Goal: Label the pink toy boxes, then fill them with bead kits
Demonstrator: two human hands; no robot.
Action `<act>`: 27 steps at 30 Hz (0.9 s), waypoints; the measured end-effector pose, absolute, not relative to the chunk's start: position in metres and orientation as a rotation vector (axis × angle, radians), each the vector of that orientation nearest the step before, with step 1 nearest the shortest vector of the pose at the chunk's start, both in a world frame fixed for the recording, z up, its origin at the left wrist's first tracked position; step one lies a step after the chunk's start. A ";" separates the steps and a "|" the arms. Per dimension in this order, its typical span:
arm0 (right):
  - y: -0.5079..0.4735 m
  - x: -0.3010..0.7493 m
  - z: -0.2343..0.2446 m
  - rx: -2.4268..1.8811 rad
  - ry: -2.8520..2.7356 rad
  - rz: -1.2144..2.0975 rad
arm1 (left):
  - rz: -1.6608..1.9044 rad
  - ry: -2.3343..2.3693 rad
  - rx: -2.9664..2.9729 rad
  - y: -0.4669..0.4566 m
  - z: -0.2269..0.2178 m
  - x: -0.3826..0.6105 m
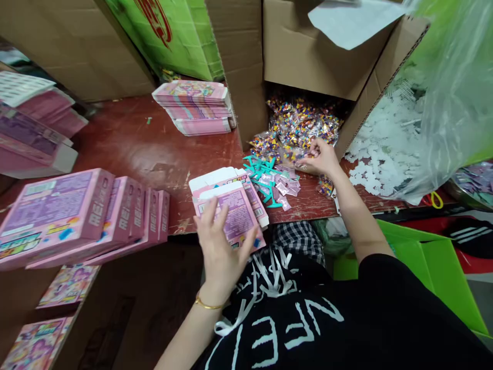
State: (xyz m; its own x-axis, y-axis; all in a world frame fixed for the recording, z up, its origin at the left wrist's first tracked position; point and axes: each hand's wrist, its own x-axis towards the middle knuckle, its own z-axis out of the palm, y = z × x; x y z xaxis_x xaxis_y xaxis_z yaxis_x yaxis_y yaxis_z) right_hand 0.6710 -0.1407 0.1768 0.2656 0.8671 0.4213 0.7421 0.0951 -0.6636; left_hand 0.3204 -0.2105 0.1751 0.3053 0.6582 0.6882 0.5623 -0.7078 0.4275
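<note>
My left hand [223, 246] grips a small pink carton [234, 205] with its white flap open, held at the near edge of the red-brown table [146, 149]. My right hand [321, 156] reaches to the mouth of a cardboard box [308, 51] lying on its side, fingers pinched on a clear packet from the heap of small colourful packets [296, 128] spilling out. Teal plastic pieces [262, 172] and little pink sachets [287, 182] lie on the table between my two hands.
A row of filled pink cartons [77, 216] leans at the left. Flat pink cartons [198, 105] are stacked at the back. More pink boxes [34, 128] sit far left. A clear bag of white pieces [393, 144] lies right; a green bin [431, 267] stands below.
</note>
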 end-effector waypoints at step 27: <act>-0.271 0.847 0.088 -2.544 -0.791 0.508 | 0.461 0.687 1.491 -0.244 0.155 0.365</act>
State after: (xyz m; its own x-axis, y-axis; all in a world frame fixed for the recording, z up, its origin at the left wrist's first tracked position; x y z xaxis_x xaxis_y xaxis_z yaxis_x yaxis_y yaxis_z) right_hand 0.8474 -0.2710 0.0875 0.7708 0.6002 -0.2137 0.4441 -0.7466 -0.4953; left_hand 0.3646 -0.2443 0.1553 0.7331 0.6674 -0.1308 0.1309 0.0503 0.9901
